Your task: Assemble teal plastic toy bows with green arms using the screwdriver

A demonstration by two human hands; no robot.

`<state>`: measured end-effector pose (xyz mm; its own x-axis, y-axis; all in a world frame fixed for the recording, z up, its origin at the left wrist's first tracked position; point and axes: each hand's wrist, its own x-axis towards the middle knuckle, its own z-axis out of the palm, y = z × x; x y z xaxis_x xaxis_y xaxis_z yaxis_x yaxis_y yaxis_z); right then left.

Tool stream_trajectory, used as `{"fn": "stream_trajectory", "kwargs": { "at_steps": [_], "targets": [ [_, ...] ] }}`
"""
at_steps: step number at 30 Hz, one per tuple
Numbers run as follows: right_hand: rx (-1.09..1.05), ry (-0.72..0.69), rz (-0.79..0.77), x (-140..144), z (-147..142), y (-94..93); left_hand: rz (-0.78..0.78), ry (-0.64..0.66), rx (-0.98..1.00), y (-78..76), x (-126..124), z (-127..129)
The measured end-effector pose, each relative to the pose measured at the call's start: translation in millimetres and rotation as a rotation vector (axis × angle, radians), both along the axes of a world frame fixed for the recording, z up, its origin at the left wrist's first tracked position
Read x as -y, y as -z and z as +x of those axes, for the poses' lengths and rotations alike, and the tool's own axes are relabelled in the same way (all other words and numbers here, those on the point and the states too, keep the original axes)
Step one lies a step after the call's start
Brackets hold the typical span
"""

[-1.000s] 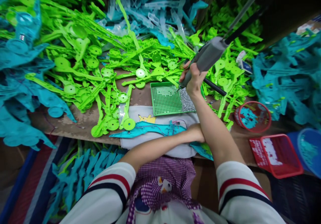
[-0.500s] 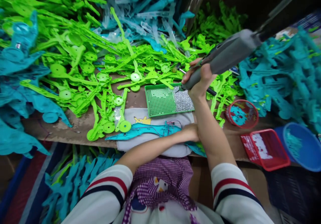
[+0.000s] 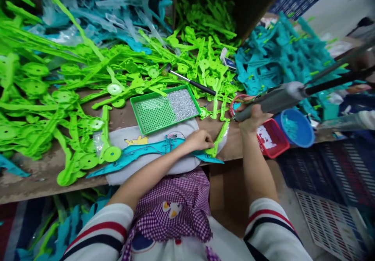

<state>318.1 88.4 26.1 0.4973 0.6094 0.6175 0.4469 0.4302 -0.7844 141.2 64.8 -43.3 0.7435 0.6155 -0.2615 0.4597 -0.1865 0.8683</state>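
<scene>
Near edge: the workbench (image 3: 43,175) front edge runs under both forearms; a white cloth (image 3: 123,140) overhangs it at the centre.
Left hand (image 3: 200,140): fingers curled down on the teal part (image 3: 137,153), which lies along the cloth near the front edge; fingertips also touch a green strip (image 3: 218,140) just beside it.
Right hand (image 3: 252,118): clenched around the grey power screwdriver (image 3: 275,97), held past the right end of the bench, above the red basket (image 3: 271,138); its tip points left, well apart from the teal part.
Open room: bare board shows only between cloth and green tray (image 3: 140,114); elsewhere parts crowd the surface.
Middle: the tray, holding silver screws (image 3: 183,103), touches the cloth's far side.
Right side: blue bucket (image 3: 294,126) just beside the basket.
Far edge: heaps of green parts (image 3: 58,81) and teal parts (image 3: 272,58).
</scene>
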Motion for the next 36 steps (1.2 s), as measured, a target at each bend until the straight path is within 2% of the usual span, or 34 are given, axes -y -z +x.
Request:
{"fn": "stream_trajectory", "kwargs": {
  "at_steps": [6,13,18,26,36],
  "targets": [
    [-0.120,-0.039,0.056,-20,26,12.4,0.062,0.009,0.000,-5.2,0,-1],
    [-0.129,-0.026,-0.006,-22,46,28.9,0.034,0.002,-0.040,-7.2,0,-1],
    [-0.131,-0.021,-0.006,-25,48,33.1,0.023,-0.003,-0.032,-7.7,-1,-1],
    [-0.129,-0.121,-0.087,-30,50,33.1,0.038,0.002,-0.057,-9.4,-1,-1],
    [-0.128,-0.121,-0.120,-39,53,38.0,0.036,0.007,-0.073,-13.3,0,0]
  ]
}}
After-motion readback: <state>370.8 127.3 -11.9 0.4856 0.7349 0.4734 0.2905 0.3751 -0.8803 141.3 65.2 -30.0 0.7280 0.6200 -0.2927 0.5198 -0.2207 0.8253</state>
